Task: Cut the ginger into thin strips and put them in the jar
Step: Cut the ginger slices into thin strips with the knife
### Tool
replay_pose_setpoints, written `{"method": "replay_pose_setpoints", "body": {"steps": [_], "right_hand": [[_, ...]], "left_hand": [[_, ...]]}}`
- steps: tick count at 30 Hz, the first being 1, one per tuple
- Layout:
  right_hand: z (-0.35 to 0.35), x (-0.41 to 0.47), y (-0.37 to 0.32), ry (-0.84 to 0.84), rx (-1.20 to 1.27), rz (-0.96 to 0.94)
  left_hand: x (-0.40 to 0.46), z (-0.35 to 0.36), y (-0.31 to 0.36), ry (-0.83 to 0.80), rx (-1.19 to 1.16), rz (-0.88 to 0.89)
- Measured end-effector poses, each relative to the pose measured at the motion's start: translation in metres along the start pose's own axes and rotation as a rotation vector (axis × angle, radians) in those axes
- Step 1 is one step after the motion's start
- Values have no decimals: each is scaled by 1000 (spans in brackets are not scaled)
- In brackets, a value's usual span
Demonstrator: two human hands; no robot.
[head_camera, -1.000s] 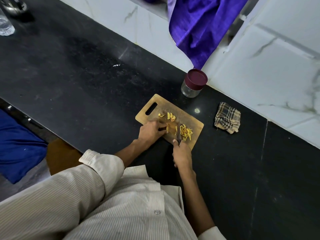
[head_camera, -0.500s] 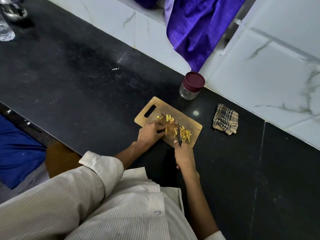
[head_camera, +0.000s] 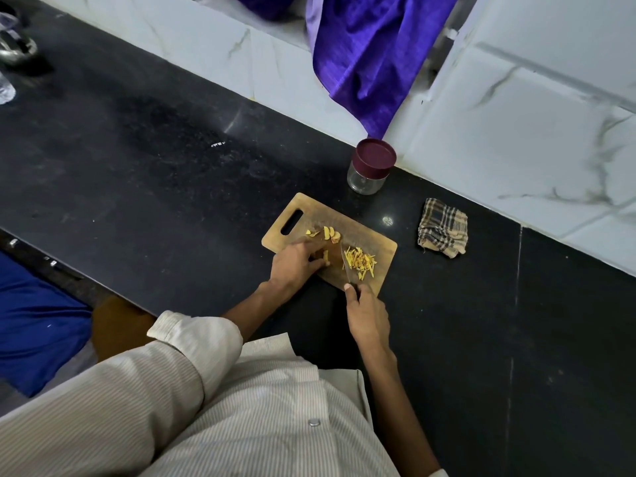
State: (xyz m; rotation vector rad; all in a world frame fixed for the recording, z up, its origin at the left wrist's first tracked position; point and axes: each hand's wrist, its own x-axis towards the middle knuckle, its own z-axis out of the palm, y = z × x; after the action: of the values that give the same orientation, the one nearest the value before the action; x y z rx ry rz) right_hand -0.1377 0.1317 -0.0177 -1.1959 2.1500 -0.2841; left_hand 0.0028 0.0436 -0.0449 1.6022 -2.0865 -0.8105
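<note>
**Slicing ginger on a wooden board, jar waiting closed**

A person is standing at a black worktop (head_camera: 172, 166), looking down at a wooden cutting board (head_camera: 375, 235). The cutting step appears to be under way. The left hand (head_camera: 292, 263) is lying on the board with its fingers curled over a small piece of ginger (head_camera: 325, 257), pinning it in place. The right hand (head_camera: 366, 315) is wrapped around the handle of a knife (head_camera: 345, 266), whose blade is reaching across the board between the held piece and a loose pile of thin yellow strips (head_camera: 359, 262) on its right. A few uncut ginger slices (head_camera: 328, 233) are lying just beyond the left hand's fingertips.

The glass jar (head_camera: 366, 179) is standing on the worktop near the board's far edge, against the wall, with its maroon lid (head_camera: 375, 158) on. Nothing is showing inside it, so the filling seems not yet begun.

The next move is probably another narrow cut, with the blade kept clear of the pinning fingers. A folded checked cloth (head_camera: 443, 227) is lying to the board's right.
</note>
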Motion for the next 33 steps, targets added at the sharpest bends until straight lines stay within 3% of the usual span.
{"method": "replay_pose_setpoints", "body": {"steps": [5,13,17,23,29,33], "right_hand": [[-4,2,-1,14,-14,-28],[-9,2,-3,26,-102,-61],[-10,2,0,0,-63,-68],[-8,8,11,35,184,6],[-5,8,9,18,321,14],[1,6,1,-34,277,-66]], "left_hand": [[2,4,17,-40,70,175],[16,4,27,-147,267,230],[21,3,27,-144,251,242],[12,7,3,9,-15,39],[7,13,-19,-68,-103,-12],[8,14,-17,-31,-96,-6]]}}
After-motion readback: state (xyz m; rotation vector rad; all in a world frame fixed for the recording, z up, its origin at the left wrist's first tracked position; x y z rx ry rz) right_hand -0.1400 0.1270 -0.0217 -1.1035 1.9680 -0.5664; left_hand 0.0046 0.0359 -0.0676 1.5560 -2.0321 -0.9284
